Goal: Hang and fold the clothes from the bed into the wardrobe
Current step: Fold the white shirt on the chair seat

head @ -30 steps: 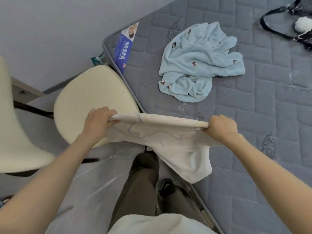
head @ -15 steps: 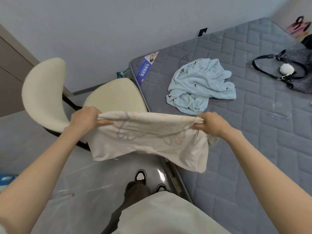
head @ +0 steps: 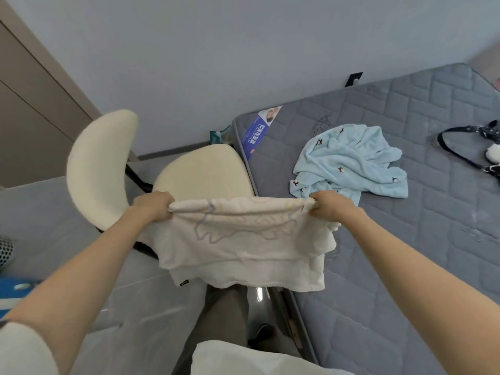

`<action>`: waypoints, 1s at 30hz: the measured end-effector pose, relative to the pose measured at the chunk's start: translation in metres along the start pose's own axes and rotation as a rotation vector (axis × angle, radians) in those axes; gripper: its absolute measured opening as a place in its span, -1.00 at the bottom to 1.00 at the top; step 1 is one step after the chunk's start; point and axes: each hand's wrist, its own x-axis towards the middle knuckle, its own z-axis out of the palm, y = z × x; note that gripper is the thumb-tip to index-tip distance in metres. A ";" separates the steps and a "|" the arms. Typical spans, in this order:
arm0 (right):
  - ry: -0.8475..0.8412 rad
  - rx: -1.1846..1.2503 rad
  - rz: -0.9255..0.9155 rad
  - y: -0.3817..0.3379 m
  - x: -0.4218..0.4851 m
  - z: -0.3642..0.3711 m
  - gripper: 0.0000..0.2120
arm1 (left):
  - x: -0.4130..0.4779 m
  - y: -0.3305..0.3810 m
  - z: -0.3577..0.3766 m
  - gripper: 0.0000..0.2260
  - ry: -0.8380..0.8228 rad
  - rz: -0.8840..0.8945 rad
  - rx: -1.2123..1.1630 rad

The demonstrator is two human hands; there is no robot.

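Single head-worn view (wide-angle), looking forward and down, close above outstretched arms

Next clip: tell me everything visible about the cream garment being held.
The cream garment looks like soft, thick cotton with a faint grey and tan outline print. It hangs doubled over, two hems showing at the bottom, with a small dark tag at the lower left. The left hand and right hand grip its top edge, holding it taut in the air in front of the chair and mattress.
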 end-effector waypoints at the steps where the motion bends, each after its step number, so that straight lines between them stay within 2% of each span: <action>1: 0.036 -0.010 -0.001 -0.004 0.015 -0.002 -0.95 | 0.014 -0.005 -0.002 -0.86 0.029 -0.012 0.000; 6: 0.216 -0.128 0.011 -0.029 0.091 -0.021 -0.76 | 0.090 -0.027 -0.027 -0.87 0.151 -0.026 0.024; 18: 0.250 -0.251 0.106 -0.079 0.268 -0.060 -0.61 | 0.263 -0.069 -0.082 -0.78 0.226 -0.015 0.113; 22: 0.285 -0.275 0.086 -0.082 0.302 -0.061 -0.57 | 0.289 -0.073 -0.080 -0.78 0.287 -0.002 0.123; 27: 0.382 -0.181 0.062 -0.084 0.310 -0.033 -0.52 | 0.303 -0.076 -0.050 -0.64 0.411 0.049 0.010; 30: 0.362 -0.097 -0.003 -0.084 0.300 0.001 -0.61 | 0.307 -0.078 -0.018 -0.58 0.352 0.094 0.089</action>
